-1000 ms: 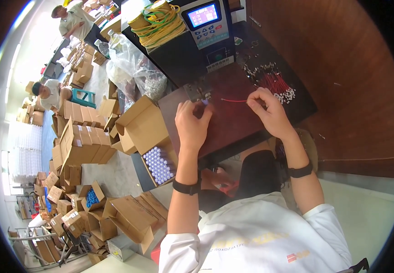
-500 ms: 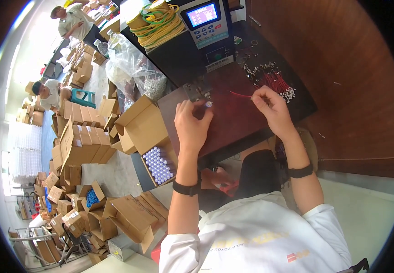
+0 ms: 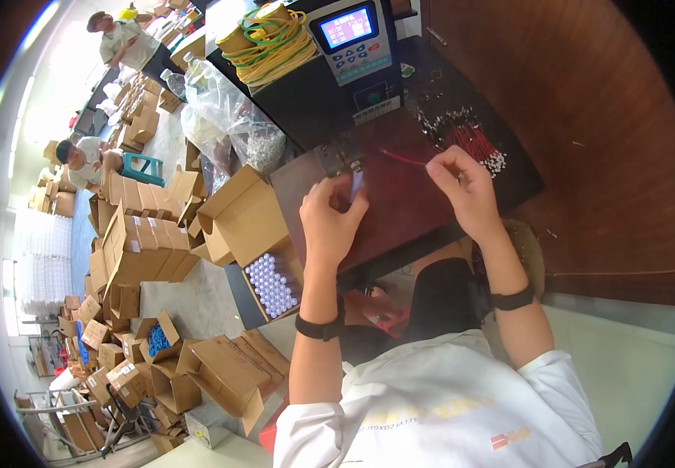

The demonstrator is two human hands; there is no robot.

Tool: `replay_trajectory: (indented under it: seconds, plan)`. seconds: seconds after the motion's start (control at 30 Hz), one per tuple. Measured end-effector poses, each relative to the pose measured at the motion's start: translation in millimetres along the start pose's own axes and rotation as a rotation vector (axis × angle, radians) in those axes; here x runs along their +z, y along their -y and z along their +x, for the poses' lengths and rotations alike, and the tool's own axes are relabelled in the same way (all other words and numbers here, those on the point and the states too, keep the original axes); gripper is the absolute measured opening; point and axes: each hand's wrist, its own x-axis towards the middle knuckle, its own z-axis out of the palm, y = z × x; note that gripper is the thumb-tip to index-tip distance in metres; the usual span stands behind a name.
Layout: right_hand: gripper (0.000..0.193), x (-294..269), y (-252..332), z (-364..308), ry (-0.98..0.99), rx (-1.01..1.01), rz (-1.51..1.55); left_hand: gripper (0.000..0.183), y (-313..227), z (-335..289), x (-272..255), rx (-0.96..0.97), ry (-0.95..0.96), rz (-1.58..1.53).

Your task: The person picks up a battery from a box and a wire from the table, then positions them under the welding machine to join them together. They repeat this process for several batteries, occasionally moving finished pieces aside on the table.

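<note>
Between the thumb and fingers of my left hand (image 3: pixel 328 217) is a purple cylindrical battery cell (image 3: pixel 357 184). The cell's far end points at the small metal electrode part (image 3: pixel 355 165) on the front of a black machine (image 3: pixel 353 66) with a lit screen; I cannot tell whether they touch. My right hand (image 3: pixel 466 191) pinches a short red wire (image 3: pixel 404 159), whose free end reaches left toward that metal part. Both hands are over the dark red-brown work board (image 3: pixel 392 214).
Red wires with white connectors (image 3: pixel 478 144) lie in a pile right of the machine. Yellow-green wire (image 3: pixel 271 47) is coiled on top of it. An open carton of purple cells (image 3: pixel 271 285) stands left of the board. Two people are among boxes at the far left.
My left hand has tilted the cell, so more of its purple side shows. The red wire's free end has moved slightly left and away from me, with my right hand shifting a little left.
</note>
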Motion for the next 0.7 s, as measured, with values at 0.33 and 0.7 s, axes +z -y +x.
replay_trajectory:
  seconds: [0.33, 0.7]
  plan:
    - [0.009, 8.9, 7.5, 2.4, 0.117, -0.005, -0.115, 0.012, -6.4, 1.2, -5.1, -0.007, -0.106, -0.148]
    - [0.006, 37.8, 1.5, 0.3, 0.015, -0.267, -0.203, 0.019, 4.0, 9.0, 7.6, 0.151, -0.036, 0.111]
